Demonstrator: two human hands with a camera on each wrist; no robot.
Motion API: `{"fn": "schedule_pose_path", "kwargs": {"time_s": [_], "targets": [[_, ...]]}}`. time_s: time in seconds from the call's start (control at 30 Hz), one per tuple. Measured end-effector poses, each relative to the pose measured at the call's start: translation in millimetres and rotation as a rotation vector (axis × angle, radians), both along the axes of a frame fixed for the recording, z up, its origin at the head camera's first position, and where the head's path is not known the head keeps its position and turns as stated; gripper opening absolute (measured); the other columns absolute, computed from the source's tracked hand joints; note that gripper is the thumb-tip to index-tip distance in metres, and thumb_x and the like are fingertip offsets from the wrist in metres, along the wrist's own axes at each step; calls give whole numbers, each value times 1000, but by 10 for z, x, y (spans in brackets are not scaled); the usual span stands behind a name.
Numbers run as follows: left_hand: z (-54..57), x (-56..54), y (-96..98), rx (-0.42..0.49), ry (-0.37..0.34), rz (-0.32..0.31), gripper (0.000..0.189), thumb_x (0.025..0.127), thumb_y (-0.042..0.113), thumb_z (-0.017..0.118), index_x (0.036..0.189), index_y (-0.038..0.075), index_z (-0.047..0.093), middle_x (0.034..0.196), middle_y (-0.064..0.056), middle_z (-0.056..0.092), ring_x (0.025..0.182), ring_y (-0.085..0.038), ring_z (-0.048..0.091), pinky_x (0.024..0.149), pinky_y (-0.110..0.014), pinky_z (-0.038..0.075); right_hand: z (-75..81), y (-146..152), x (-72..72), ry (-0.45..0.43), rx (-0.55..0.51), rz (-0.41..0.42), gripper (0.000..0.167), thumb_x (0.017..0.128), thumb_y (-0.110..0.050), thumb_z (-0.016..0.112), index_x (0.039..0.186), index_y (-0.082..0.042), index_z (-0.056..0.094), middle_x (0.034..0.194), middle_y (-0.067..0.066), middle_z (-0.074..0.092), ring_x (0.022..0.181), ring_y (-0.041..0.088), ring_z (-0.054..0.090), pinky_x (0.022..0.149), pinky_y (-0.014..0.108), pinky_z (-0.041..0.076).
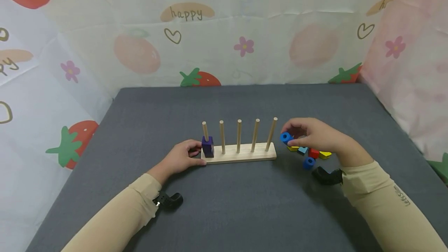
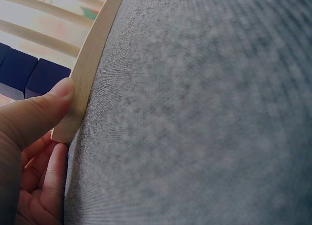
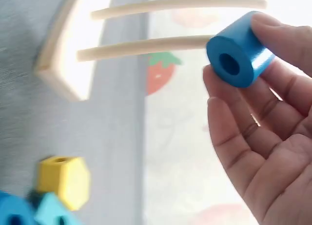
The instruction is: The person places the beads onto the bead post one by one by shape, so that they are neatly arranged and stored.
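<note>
A wooden peg stand point(image 1: 241, 158) with a row of upright pegs is on the grey tabletop. My left hand point(image 1: 183, 154) grips its left end; in the left wrist view the thumb point(image 2: 46, 108) presses the front edge and other fingers curl at the end. Dark purple square blocks point(image 1: 207, 149) are stacked on the leftmost peg, while the other pegs are bare. Beyond the stand's right end, my right hand point(image 1: 316, 135) pinches a blue cylinder point(image 3: 243, 44) with a hole through it, held in the air between thumb and fingers.
Below the right hand lie loose blocks: another blue cylinder point(image 1: 308, 163), a red block point(image 1: 313, 153), a light blue block point(image 1: 302, 150) and yellow ones, one a hexagon point(image 3: 66, 181). Grey cloth point(image 1: 210, 213) covers the table. A printed curtain point(image 1: 224, 49) hangs behind.
</note>
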State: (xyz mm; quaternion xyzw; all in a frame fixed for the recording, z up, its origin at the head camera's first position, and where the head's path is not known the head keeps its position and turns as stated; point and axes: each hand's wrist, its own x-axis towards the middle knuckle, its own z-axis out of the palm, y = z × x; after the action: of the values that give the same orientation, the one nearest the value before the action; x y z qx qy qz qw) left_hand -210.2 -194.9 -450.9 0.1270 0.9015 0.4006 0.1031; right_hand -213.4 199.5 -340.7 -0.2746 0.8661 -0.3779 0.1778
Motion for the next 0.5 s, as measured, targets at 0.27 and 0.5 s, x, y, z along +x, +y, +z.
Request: {"fn": "schedule_pose_path", "kwargs": {"time_s": [0.27, 0.5], "targets": [[-8, -4, -4, 6, -3, 2, 52, 69, 27, 80, 114, 10, 61, 112, -2, 58, 106, -15, 54, 90, -27, 47, 315, -157, -5, 110, -170, 3, 26, 85, -16, 66, 108, -9, 58, 98, 6, 59, 88, 20, 59, 74, 27, 53], [-18, -6, -6, 1, 11, -8, 52, 69, 29, 80, 114, 11, 61, 111, -2, 58, 106, -15, 54, 90, -27, 47, 363, -500, -17, 113, -357, -32, 27, 85, -12, 64, 110, -5, 56, 100, 10, 60, 93, 20, 60, 82, 27, 52]]}}
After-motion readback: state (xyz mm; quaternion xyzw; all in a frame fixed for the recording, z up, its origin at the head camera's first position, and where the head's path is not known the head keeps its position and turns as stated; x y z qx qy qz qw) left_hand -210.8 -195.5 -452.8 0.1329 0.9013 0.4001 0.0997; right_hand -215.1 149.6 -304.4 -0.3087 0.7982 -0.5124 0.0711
